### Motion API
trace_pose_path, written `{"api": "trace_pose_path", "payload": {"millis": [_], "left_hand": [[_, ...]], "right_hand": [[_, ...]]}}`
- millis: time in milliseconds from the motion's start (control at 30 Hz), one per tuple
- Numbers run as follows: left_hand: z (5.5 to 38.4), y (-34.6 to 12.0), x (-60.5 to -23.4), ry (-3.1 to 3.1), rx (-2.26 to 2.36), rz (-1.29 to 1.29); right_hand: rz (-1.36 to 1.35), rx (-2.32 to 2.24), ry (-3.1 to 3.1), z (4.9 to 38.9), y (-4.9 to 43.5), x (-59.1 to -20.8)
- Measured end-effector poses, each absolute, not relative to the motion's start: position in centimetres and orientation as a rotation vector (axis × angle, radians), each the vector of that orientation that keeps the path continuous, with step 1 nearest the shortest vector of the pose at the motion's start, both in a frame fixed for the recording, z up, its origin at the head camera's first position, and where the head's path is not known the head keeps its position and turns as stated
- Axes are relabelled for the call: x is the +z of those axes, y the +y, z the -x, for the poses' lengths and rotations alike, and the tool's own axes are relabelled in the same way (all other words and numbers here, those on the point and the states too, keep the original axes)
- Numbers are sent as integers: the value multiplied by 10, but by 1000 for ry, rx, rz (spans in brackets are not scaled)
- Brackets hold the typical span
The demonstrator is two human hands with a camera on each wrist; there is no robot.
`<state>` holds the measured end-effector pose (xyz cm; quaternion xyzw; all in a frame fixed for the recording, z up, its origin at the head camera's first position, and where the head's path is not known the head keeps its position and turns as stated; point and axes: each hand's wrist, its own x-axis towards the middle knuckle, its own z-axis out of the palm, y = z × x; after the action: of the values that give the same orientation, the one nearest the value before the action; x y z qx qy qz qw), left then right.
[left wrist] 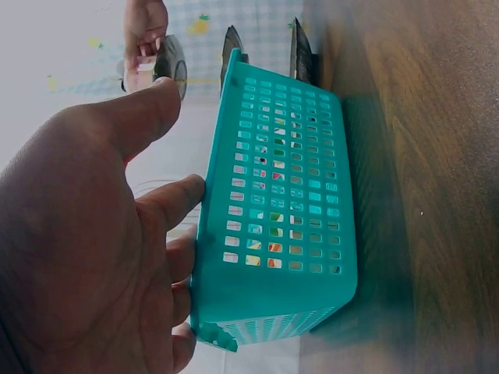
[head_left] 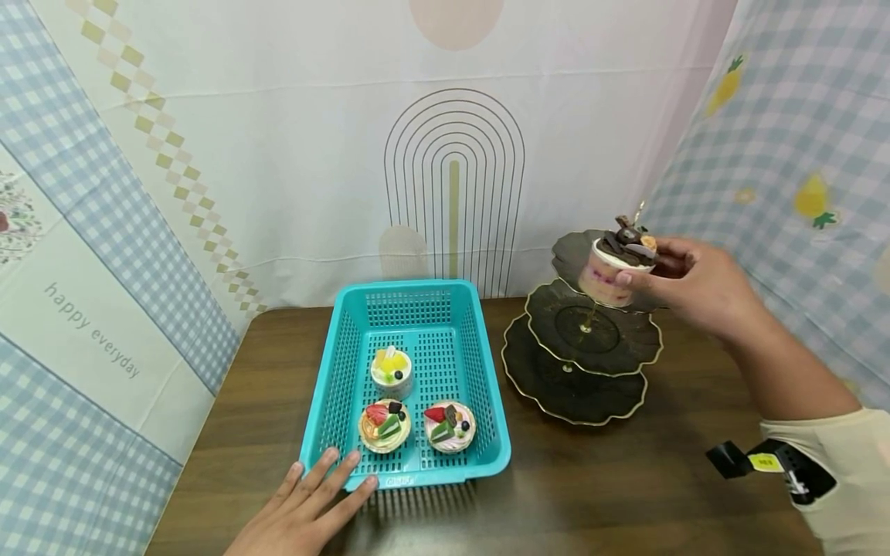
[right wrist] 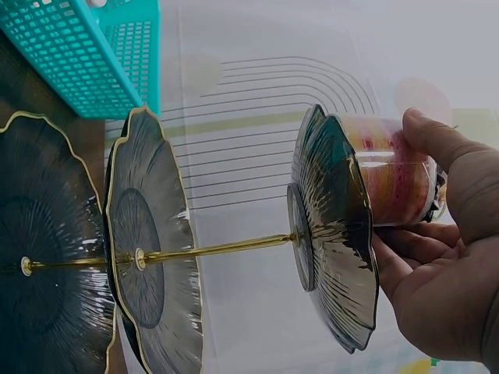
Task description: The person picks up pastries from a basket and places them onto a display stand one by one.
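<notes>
In my right hand (head_left: 702, 282) I grip a cake cup (head_left: 612, 274) by its sides, thumb across from the fingers. Pink and cream layers show through its wall, with chocolate pieces on top. It is at the top tier of a dark three-tier cake stand (head_left: 577, 394) with gold edges; in the right wrist view the cup's base (right wrist: 374, 167) overlaps that tier's rim. My left hand (head_left: 306, 502) rests its straight fingertips on the near left rim of a turquoise basket (head_left: 497, 455). Inside the basket sit a yellow-topped cake cup (head_left: 392, 371) and two fruit-topped tarts (head_left: 385, 426).
The basket and stand are side by side on a brown wooden table (head_left: 556, 502). A white patterned cloth (head_left: 299, 177) hangs behind, with checked cloth (head_left: 786, 193) at the right and left sides. A black strap (head_left: 765, 467) hangs from my right sleeve.
</notes>
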<state>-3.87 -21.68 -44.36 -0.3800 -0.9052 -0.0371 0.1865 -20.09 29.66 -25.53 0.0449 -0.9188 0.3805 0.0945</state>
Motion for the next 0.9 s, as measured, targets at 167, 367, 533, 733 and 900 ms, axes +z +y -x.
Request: {"api": "trace_pose_path", "payload": {"millis": [167,367,533,733,900], "left_hand": [[38,-217,-444,-2545,-100,1070],[38,-217,-446,-2535,-89,1071],[39,-217,-446,-2534,-88,1070],[39,-217,-445,-2534,-98,1070],[39,-217,-444,-2542,-105,1065]], "right_hand": [[-161,1125,-2763,202,297,-258],[-177,1154,-2783,204,298,-261],[-149,1188,-2766,202,298,-261],[-28,1131,-2715,195,297,-258],[111,1159,-2442,188,292,-255]]}}
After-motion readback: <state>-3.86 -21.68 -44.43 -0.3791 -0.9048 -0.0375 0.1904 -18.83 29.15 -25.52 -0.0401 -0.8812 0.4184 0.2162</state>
